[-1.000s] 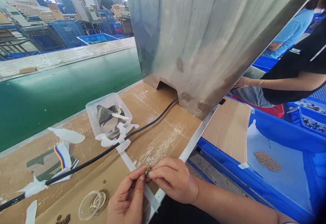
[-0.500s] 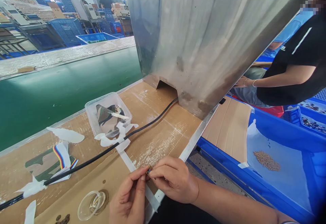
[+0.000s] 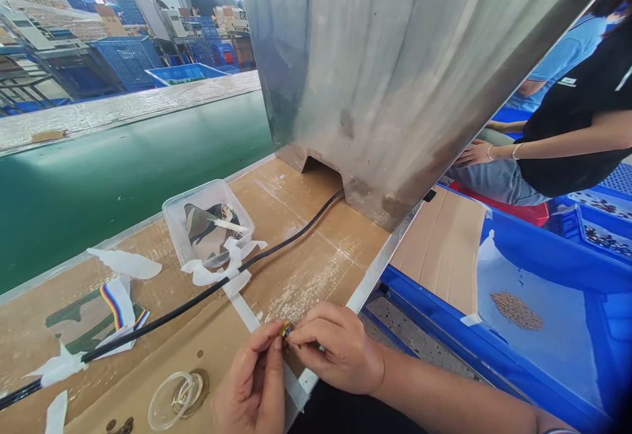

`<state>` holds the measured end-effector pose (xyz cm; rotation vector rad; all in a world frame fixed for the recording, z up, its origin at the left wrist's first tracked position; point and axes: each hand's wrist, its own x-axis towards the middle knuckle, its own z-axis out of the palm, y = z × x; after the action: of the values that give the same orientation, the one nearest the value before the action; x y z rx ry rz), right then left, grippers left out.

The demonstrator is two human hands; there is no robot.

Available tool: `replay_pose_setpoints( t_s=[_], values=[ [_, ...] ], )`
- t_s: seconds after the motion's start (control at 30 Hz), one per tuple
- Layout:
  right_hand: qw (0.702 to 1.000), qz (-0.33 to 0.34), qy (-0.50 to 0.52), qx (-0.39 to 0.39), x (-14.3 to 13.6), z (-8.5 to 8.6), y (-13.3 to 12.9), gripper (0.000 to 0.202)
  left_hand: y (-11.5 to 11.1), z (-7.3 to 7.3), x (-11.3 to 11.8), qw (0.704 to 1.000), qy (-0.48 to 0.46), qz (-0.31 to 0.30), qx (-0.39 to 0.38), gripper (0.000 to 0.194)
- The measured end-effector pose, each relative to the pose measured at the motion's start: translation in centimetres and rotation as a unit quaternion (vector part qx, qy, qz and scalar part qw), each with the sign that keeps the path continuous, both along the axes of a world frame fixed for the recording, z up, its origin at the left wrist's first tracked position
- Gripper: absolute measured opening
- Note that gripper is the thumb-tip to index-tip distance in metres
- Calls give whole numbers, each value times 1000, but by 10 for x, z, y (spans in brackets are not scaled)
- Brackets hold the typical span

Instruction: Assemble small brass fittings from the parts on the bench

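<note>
At the table's near edge, my left hand [image 3: 254,378] pinches a tiny yellowish, shiny piece [image 3: 285,330] between thumb and forefinger. Its exact kind is too small to make out. My right hand [image 3: 338,348] meets it there, thumb and fingertips closed against the same piece; whatever else those fingertips hold is hidden. Left of my hands, a small round clear dish [image 3: 170,400] lies on the cardboard with thin pale bits in it. Several small brown discs [image 3: 120,426] lie close by.
A black cable [image 3: 197,298], taped down, crosses the cardboard-covered table into a notch under a tall metal panel [image 3: 390,78]. Beyond it sits a clear plastic box [image 3: 170,223]. On the right, a blue bin [image 3: 553,256] holds a pile of small brown pieces [image 3: 516,310]; a person in black [image 3: 567,131] sits behind.
The tiny piece between my fingertips now shows more of its yellowish side. My hands stay nearly in place. The seated person on the right has shifted slightly.
</note>
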<state>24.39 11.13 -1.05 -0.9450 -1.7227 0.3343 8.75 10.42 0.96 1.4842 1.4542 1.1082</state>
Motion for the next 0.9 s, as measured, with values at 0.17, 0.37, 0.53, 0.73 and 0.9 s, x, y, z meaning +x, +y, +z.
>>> replay_pose_setpoints(
  t_s=[0.17,0.37,0.53,0.73,0.9],
  values=[
    [1000,-3,-3,6,0,1,0,9,0,2,0,1000,-6,7,-21,19],
    [1000,-5,-9,4,0,1,0,9,1,7,2,998,-47,14,-43,24],
    [1000,8,-5,-3,1,1,0,10,3,10,3,995,-68,16,-74,26],
    [1000,5,-13,0,1,3,0,10,3,10,3,993,-77,16,-89,30],
    [1000,6,-10,2,1,2,0,10,1,11,3,991,-82,22,-100,30]
  ],
)
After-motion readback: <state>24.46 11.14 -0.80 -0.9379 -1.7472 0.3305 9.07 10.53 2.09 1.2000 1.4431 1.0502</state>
